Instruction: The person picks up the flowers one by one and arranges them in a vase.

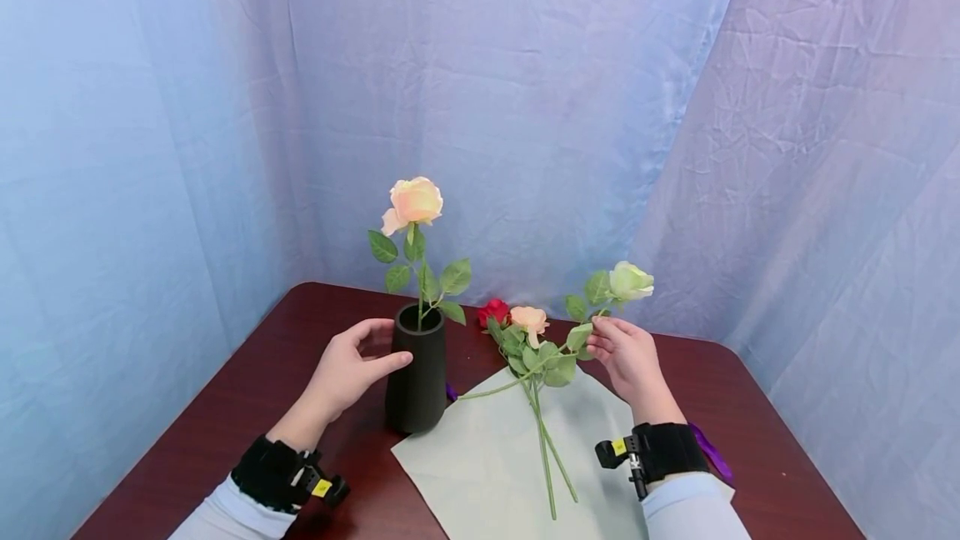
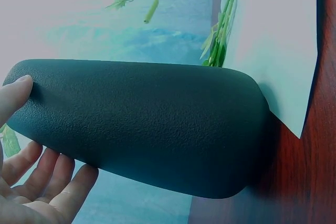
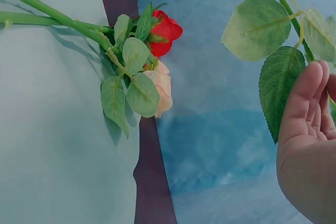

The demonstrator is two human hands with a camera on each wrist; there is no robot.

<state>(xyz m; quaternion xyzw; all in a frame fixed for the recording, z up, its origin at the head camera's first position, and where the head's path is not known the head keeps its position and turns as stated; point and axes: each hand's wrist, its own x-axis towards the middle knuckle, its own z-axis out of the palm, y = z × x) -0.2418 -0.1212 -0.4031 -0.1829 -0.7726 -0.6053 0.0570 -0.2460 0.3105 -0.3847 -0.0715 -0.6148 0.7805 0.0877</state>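
Note:
A dark tapered vase point(image 1: 417, 382) stands upright on the table, with a peach rose point(image 1: 416, 201) upright in its mouth. My left hand point(image 1: 348, 369) holds the vase near its top; the left wrist view shows the thumb point(image 2: 18, 94) on one side and fingers point(image 2: 79, 184) against the other. To the right, my right hand point(image 1: 626, 359) pinches the leafy stem of a pale green rose point(image 1: 631, 282), raised with its bloom to the right and its stem slanting down left. A red rose point(image 1: 492, 312) and another peach rose point(image 1: 531, 321) lie between the hands.
Under the lying stems is a pale green sheet point(image 1: 495, 465), its corner reaching the vase's base. A purple strip point(image 1: 711, 450) shows beside the right wrist, on the dark reddish table point(image 1: 352, 315). Blue fabric curtains point(image 1: 487, 107) hang behind and at both sides.

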